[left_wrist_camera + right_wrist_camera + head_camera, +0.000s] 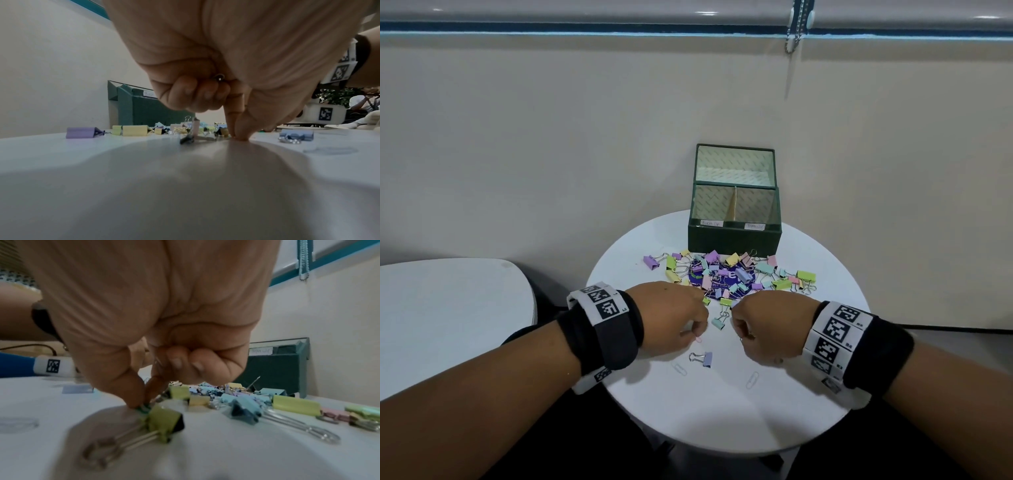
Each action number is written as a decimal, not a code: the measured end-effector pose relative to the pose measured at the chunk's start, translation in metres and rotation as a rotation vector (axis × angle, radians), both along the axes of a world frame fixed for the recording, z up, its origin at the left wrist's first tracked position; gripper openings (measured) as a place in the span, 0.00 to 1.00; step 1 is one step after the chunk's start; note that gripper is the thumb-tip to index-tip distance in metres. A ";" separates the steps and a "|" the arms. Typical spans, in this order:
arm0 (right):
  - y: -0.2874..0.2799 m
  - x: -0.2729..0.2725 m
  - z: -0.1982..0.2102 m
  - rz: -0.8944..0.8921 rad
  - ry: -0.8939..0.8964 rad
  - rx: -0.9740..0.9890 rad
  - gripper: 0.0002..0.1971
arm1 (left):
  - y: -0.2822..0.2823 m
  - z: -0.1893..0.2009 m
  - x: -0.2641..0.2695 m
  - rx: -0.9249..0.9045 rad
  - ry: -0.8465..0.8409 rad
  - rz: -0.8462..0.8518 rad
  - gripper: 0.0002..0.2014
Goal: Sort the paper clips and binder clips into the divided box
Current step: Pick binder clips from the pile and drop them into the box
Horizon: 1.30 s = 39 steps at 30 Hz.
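A green divided box [734,236] stands open at the back of the round white table [722,421], with two labelled front compartments. Before it lies a pile of pastel binder clips [726,274]. My left hand [697,334] presses thumb and index finger [239,137] together on the table at a pink paper clip [698,339]; its other fingers are curled around a small metal piece [219,77]. My right hand [141,405] pinches a small green paper clip [142,409] beside a yellow-green binder clip [164,420].
A lilac binder clip [703,359] and two pale paper clips [679,368] [752,379] lie loose near the front. A second white table [448,308] stands to the left. The wall is right behind the box. A person sits far off [359,104].
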State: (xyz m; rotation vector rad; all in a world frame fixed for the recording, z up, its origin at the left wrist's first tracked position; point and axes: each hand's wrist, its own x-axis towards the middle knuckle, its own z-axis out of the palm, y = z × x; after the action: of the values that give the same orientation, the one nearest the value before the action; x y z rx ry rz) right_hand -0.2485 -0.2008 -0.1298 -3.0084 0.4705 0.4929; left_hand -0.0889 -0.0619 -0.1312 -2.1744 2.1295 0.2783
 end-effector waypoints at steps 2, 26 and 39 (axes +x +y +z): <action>0.004 0.002 0.004 -0.051 0.065 -0.002 0.09 | 0.001 -0.001 0.001 0.021 0.009 0.015 0.05; -0.057 -0.053 0.030 -0.743 -0.482 1.820 0.05 | 0.003 0.002 -0.003 0.092 -0.147 -0.030 0.10; 0.012 -0.047 0.002 0.139 -0.015 0.215 0.07 | 0.016 0.009 0.027 0.160 0.848 0.518 0.21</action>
State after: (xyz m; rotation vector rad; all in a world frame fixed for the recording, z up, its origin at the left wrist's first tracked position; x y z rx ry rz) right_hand -0.2955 -0.1889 -0.1282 -2.8464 0.1941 0.4948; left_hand -0.0616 -0.0454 -0.1225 -2.7622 1.6221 1.5805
